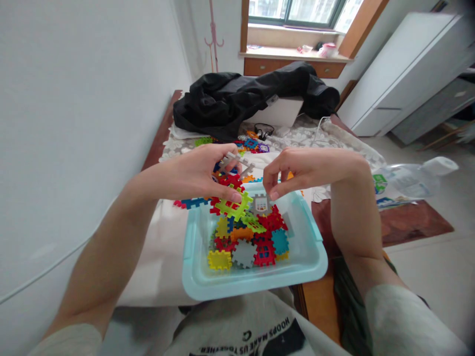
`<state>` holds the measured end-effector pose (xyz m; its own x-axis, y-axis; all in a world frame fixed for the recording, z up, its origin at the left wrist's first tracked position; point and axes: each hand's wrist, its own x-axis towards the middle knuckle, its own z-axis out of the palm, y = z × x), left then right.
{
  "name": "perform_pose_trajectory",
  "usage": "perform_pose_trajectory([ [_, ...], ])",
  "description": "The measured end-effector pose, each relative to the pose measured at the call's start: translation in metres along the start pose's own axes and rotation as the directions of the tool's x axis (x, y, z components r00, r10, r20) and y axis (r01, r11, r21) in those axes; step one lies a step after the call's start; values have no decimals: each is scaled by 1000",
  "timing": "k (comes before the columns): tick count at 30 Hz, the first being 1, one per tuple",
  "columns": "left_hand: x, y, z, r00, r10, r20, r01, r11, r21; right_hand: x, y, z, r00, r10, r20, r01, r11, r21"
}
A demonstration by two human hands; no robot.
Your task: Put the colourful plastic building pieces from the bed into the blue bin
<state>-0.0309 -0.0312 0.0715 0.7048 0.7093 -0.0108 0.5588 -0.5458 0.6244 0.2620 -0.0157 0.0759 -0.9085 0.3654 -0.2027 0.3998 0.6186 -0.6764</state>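
My left hand [218,173] is closed around several plastic interlocking building tiles. Among them are a lime-green frame tile [234,203] under the thumb, a red tile [232,182] and a grey frame tile [239,162] poking up between the fingers. Over the far side of the light-blue bin [256,289], the thumb and fingertips of my right hand [284,173] pinch together at the edge of a grey window tile [261,203]. Below both hands, the bin holds a loose heap of red, yellow, grey, blue, orange and green tiles, including a grey square tile [244,254].
More tiles [252,143] lie on the table behind my hands. Farther back are a black jacket [237,99] and dark earphones [264,131]. A clear plastic bottle [411,180] is at the right, beyond my forearm. A white wall [92,99] runs along the left.
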Motion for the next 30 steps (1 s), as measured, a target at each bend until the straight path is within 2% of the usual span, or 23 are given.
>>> perform_pose_trajectory([
  [5, 0, 8, 9, 996, -24, 81, 25, 1000, -4, 1, 6, 1, 996, 50, -76, -55, 996, -75],
  [9, 0, 10, 11, 996, -4, 90, 4, 1000, -9, 4, 10, 5, 993, 54, -106, -59, 997, -53],
  [14, -1, 7, 15, 992, 43, 115, -40, 999, -24, 3, 11, 4, 994, 50, -97, -55, 997, -53],
  [21, 3, 6, 23, 989, 110, 96, -105, 993, -53, 2, 10, 1, 997, 37, -73, -41, 998, -55],
  [23, 3, 7, 24, 989, 124, 78, -121, 992, -46, 1, 7, 0, 992, 33, -119, -42, 997, -68],
  [25, 3, 8, 24, 987, 131, 94, -127, 991, -41, 1, 4, 0, 976, 13, -218, -29, 997, -72],
  [28, 1, 8, 24, 979, 149, 136, -142, 988, -59, 1, -1, 2, 917, -57, -395, 30, 997, -73],
  [30, 0, 8, 26, 973, 176, 152, -164, 983, -87, 2, -2, 4, 885, -120, -451, 94, 992, -78],
])
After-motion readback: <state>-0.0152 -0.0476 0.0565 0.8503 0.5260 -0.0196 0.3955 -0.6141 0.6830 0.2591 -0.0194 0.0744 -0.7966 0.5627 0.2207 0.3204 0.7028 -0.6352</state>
